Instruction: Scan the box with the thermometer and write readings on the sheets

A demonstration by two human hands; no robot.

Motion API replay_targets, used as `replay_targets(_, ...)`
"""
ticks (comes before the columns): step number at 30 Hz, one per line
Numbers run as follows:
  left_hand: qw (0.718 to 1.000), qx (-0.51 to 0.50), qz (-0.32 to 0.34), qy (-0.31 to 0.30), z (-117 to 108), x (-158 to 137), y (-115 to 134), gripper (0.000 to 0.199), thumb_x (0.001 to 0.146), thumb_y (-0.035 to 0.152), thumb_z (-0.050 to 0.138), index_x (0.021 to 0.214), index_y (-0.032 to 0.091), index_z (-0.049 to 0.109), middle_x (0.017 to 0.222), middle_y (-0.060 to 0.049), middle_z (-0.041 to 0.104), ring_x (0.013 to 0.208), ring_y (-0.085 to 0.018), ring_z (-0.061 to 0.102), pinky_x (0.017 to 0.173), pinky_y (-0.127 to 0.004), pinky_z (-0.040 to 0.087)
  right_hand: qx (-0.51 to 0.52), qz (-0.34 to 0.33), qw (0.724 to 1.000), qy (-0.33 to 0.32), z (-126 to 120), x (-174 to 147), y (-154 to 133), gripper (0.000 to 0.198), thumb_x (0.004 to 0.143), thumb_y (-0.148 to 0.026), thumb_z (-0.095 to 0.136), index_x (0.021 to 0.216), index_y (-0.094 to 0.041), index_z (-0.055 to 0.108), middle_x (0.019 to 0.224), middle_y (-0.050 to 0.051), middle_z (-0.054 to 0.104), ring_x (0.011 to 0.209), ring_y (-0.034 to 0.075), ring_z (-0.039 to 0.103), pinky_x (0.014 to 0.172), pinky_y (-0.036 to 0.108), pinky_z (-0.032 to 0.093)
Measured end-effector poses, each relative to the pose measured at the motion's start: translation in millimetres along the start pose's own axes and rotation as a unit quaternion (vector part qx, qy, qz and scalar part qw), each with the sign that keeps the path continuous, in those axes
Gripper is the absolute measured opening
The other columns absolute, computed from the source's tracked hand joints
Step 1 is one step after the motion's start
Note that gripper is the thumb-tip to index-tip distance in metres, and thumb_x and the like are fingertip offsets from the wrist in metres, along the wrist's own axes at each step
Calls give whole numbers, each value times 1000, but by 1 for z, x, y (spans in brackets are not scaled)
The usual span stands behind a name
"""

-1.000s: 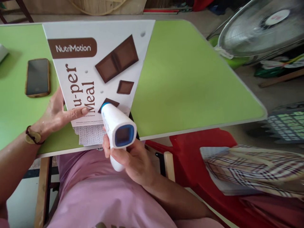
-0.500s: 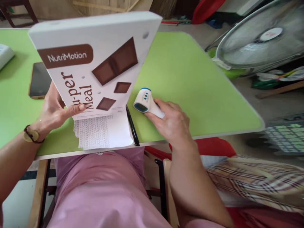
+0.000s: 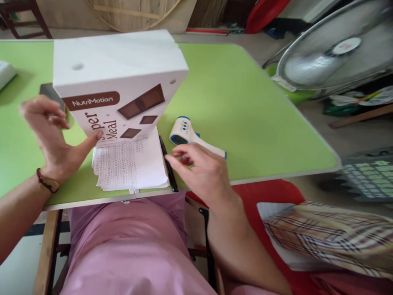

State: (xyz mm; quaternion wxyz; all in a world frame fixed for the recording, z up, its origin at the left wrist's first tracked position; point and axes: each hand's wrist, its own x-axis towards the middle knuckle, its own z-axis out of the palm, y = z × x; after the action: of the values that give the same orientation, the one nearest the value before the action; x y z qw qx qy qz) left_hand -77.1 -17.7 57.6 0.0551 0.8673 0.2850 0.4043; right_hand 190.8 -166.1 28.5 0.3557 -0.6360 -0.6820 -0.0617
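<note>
A white NutriMotion box [image 3: 138, 88] with chocolate pictures stands upright on the green table, over the far part of a stack of handwritten paper [image 3: 150, 168]. My left hand [image 3: 57, 139] is beside the box's left side, its fingers spread and partly bent; the thumb overlaps the lower front, and I cannot tell if it touches. A white and blue infrared thermometer [image 3: 196, 141] lies on the table right of the box. Just in front of it hovers my right hand [image 3: 204, 172], fingers loosely curled and holding nothing. Its thumb tip is close to a black pen [image 3: 172, 176] lying along the paper's right edge.
A phone [image 3: 50, 92] lies partly hidden behind my left hand and the box. At the table's far left is a white device [image 3: 6, 76]. A large fan [image 3: 337, 49] stands beyond the table's right edge, and a red chair [image 3: 270, 196] with checked cloth [image 3: 334, 233] is at lower right.
The box has come down and tilted back to stand upright, showing more of its top. My left hand has loosened from it. My right hand has let go of the thermometer and moved left.
</note>
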Motion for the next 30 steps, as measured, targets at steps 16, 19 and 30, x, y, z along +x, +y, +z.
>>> replay_targets(16,925,76,216,-302,17,-19,38,59,101,60,34,129,15,62,90,-10,59,74,-24,53,70,-39,45,390,112,914,13,-3,2,-5,30,91,-19,52,113,-30,69,90,2,61,77,15,59,68,30,51)
replay_targets(19,928,82,208,-298,19,-22,39,58,100,59,38,129,15,61,90,-10,59,74,-24,52,69,-37,43,526,118,842,11,6,2,-18,34,84,-29,69,118,-32,64,87,0,56,78,15,58,71,32,54)
replay_targets(30,927,74,196,-312,18,-19,41,56,97,58,47,129,15,62,88,-9,58,75,-25,53,70,-38,44,409,230,883,3,29,2,-38,15,84,-26,58,90,-21,70,63,-3,57,56,11,52,52,25,43)
